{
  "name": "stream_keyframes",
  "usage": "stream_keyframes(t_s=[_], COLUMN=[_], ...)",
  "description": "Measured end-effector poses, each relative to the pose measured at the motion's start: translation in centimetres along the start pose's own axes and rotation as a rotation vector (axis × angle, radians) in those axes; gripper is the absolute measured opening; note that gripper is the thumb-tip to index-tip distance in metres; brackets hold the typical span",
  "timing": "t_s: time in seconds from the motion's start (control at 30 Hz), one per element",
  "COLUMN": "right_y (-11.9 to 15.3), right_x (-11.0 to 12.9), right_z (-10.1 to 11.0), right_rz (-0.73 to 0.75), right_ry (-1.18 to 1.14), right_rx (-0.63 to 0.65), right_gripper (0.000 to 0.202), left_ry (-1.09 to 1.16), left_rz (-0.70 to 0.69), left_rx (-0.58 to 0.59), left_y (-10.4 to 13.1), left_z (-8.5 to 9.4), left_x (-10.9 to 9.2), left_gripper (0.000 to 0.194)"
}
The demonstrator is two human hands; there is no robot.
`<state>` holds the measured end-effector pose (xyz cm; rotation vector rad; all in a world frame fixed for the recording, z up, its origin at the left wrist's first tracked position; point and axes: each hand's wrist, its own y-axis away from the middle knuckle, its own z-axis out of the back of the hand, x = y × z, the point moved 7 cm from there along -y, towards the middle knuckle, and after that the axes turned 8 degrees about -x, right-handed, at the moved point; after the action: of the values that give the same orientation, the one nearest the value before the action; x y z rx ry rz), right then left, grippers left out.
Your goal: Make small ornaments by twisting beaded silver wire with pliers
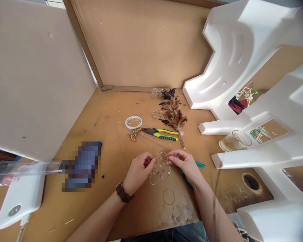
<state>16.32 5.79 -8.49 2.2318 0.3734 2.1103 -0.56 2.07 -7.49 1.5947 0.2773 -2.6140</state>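
A looped piece of thin silvery wire with small glassy beads [158,173] is held between my two hands, just above the brown tabletop. My left hand [140,167], with a dark watch strap at the wrist, pinches its left side. On the other side, the fingertips of my right hand [184,164] close on the upper right of the wire. Teal-handled pliers [200,164] lie partly hidden under my right hand. Beyond both hands are yellow-and-green-handled pliers [164,135], a white ring-shaped roll [133,122] and a bundle of colourful strings [134,133].
A bunch of brown feathers [173,111] lies farther back beside wire tangles [156,114]. White foam blocks [204,90] line the right, with a glass cup [234,140] among them. A thin ring [169,196] lies near the front edge. At left are a pixelated phone-like object [83,164] and white device [22,205].
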Motion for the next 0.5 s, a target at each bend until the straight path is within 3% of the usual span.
stream_keyframes(t_s=[0.17,0.27,0.4,0.5], right_y=[0.1,0.2,0.6,0.8], right_x=[0.0,0.0,0.2,0.1], right_z=[-0.1,-0.5,-1.2,-1.6], right_rz=[-0.003,0.006,0.012,-0.022], right_ry=[-0.012,0.016,0.032,-0.022], right_rx=[0.017,0.065,0.129,0.158], right_gripper=[0.024,0.022,0.022,0.022], left_ry=[-0.019,0.196,0.449,0.456], left_rz=[-0.074,0.008,0.136,0.119], left_rx=[0.058,0.178,0.351,0.396], left_y=[-0.2,-0.1,0.5,0.8], left_z=[-0.2,-1.0,-2.5,-2.8], left_x=[-0.4,-0.1,0.0,-0.4], left_gripper=[0.014,0.013,0.043,0.034])
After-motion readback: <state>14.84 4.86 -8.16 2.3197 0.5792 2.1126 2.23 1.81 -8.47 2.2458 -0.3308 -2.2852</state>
